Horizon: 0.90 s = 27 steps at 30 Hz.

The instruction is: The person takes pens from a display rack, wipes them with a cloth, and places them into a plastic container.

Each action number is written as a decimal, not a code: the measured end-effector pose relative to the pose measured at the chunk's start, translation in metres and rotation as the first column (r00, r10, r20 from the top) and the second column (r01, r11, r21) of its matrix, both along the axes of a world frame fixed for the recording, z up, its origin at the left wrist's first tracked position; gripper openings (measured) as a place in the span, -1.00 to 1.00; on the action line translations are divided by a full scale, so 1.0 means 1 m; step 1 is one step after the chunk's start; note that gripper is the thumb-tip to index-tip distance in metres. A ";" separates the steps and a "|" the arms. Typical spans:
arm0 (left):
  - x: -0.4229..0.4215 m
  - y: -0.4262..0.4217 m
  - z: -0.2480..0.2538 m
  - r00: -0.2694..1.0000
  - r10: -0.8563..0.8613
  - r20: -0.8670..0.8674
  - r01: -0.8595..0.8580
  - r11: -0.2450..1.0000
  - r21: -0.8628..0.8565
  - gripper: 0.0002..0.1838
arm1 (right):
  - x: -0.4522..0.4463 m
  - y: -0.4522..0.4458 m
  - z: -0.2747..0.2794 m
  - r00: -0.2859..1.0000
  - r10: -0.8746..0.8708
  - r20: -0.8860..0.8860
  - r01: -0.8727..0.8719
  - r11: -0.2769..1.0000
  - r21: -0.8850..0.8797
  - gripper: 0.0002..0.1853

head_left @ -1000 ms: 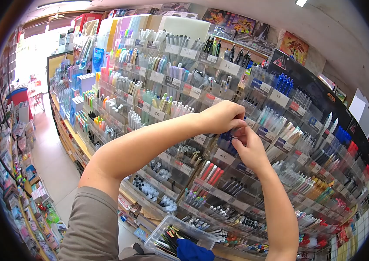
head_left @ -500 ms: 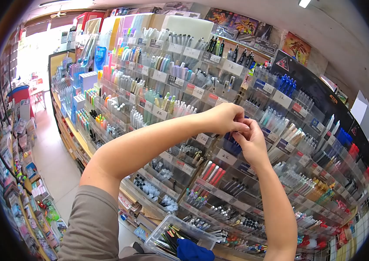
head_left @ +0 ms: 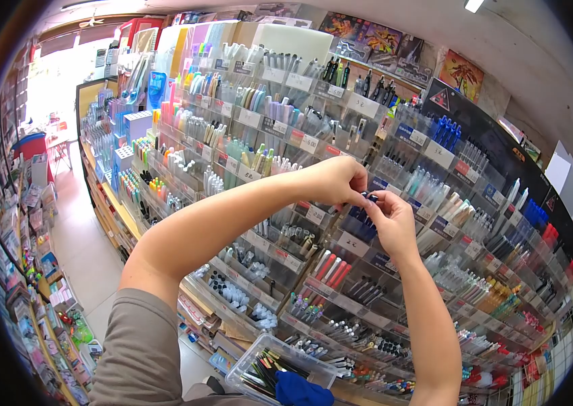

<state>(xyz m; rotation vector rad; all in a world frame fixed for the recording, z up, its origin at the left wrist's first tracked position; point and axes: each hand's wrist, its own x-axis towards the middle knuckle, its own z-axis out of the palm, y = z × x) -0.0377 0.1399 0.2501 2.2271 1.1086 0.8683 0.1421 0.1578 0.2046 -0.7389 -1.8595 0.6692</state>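
My left hand [head_left: 340,181] reaches across from the left, its thumb and fingertips pinched together above a rack compartment. Facing it, my right hand [head_left: 393,220] has its thumb and index finger closed at the same spot. The small dark end of a pen [head_left: 371,197] shows between the fingertips of both hands; most of its length is hidden. Just below them, dark blue pens [head_left: 361,226] stand in a clear compartment behind a white price label [head_left: 352,243]. Red and white pens [head_left: 328,268] fill the compartment beneath.
The tiered clear pen rack [head_left: 259,176] spreads across the view. Low in front, a clear plastic bin [head_left: 249,358] holds thin dark sticks or brushes and a blue cloth [head_left: 303,389]. An aisle floor [head_left: 83,230] runs along the left, past shelves of goods.
My left hand has shifted slightly down and to the left. The dark pen end now shows more clearly between the fingertips. My right hand has barely moved.
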 end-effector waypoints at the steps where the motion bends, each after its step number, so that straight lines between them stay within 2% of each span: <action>1: -0.001 0.006 -0.006 0.996 0.023 -0.087 -0.002 0.973 0.230 -0.75 | 0.001 0.002 0.000 1.000 -0.016 0.005 0.016 1.000 -0.011 -0.88; 8: 0.001 0.008 -0.027 0.983 0.125 -0.134 -0.043 0.867 0.496 -0.72 | -0.001 0.005 0.002 0.998 -0.056 -0.042 0.056 0.998 -0.006 -0.86; 9: 0.002 0.001 -0.023 0.971 0.163 -0.174 -0.075 0.903 0.422 -0.72 | -0.004 0.004 0.004 0.997 -0.038 -0.075 0.037 0.999 -0.006 -0.87; 11: 0.003 0.002 -0.030 0.961 0.191 -0.199 -0.070 0.866 0.495 -0.71 | -0.009 0.000 0.007 0.991 0.000 -0.137 0.000 1.000 -0.002 -0.88; 15: 0.004 0.003 -0.034 0.932 0.263 -0.249 -0.048 0.770 0.636 -0.72 | -0.009 -0.001 0.010 0.997 0.006 -0.080 -0.008 1.000 -0.028 -0.88; 18: 0.001 0.006 -0.035 0.940 0.214 -0.265 -0.003 0.783 0.622 -0.74 | -0.007 0.000 0.011 0.998 -0.050 -0.039 0.048 0.998 -0.037 -0.85; 24: -0.011 -0.013 -0.039 0.995 0.094 0.013 -0.081 0.766 0.637 -0.78 | -0.009 0.000 0.006 0.994 -0.096 0.051 0.097 0.995 -0.021 -0.77; 27: -0.017 -0.027 -0.050 0.995 0.080 0.054 -0.095 0.743 0.662 -0.83 | -0.009 0.000 0.007 0.991 -0.104 0.086 0.105 0.994 -0.003 -0.76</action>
